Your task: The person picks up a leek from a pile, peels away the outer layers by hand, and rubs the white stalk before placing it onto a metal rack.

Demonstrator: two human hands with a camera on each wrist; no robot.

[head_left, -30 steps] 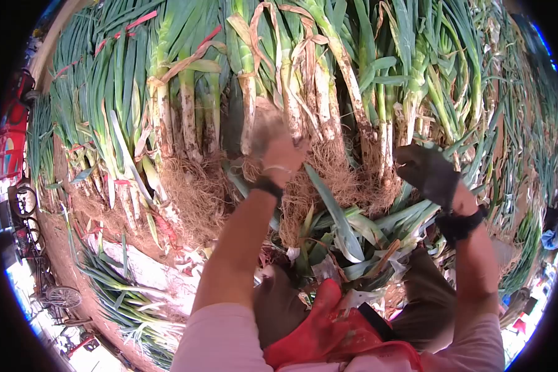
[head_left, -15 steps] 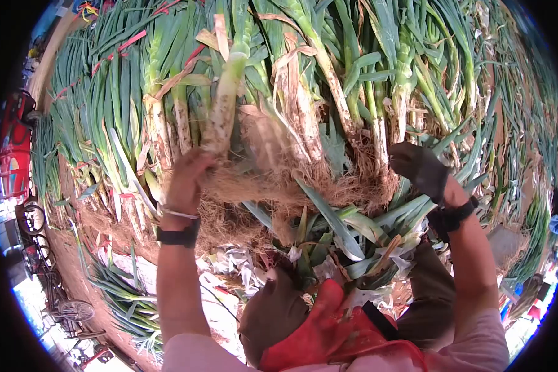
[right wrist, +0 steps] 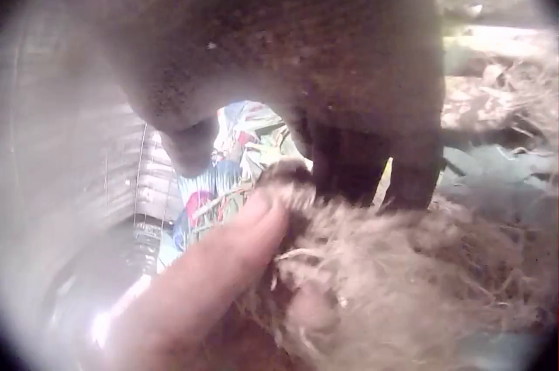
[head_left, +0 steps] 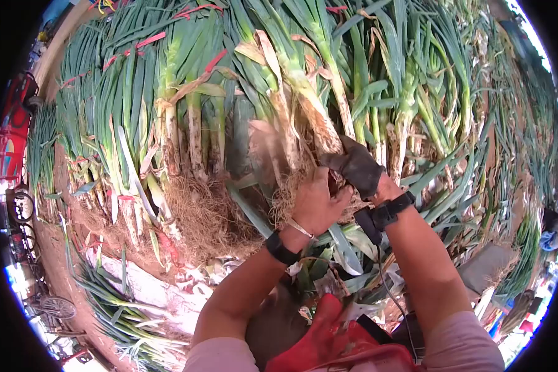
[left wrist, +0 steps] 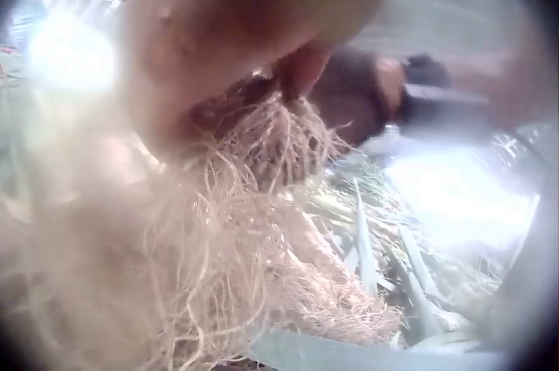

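Bunches of green onions (head_left: 319, 121) lie with their pale, dirt-streaked stalks and tangled roots towards me. At the root end of one stalk, my bare left hand (head_left: 319, 201) grips with curled fingers, and the roots (left wrist: 279, 140) hang from beneath them in the left wrist view. My right hand (head_left: 356, 170), in a dark glove, meets the left hand at the stalk's base. In the right wrist view its gloved fingers (right wrist: 349, 166) reach down to the fuzzy roots, with the thumb apart from them. I cannot tell whether they hold anything.
More green onions (head_left: 96, 149) tied with red ribbon line the left. Loose leaves (head_left: 347, 251) lie under my hands, before my knees. A small pile of green onions (head_left: 130, 310) lies at lower left. A bicycle (head_left: 56, 307) and a red vehicle (head_left: 12, 133) stand at far left.
My left hand went left with a stalk, then came back right to meet the other hand. My gloved right hand moved left onto the stalk's base.
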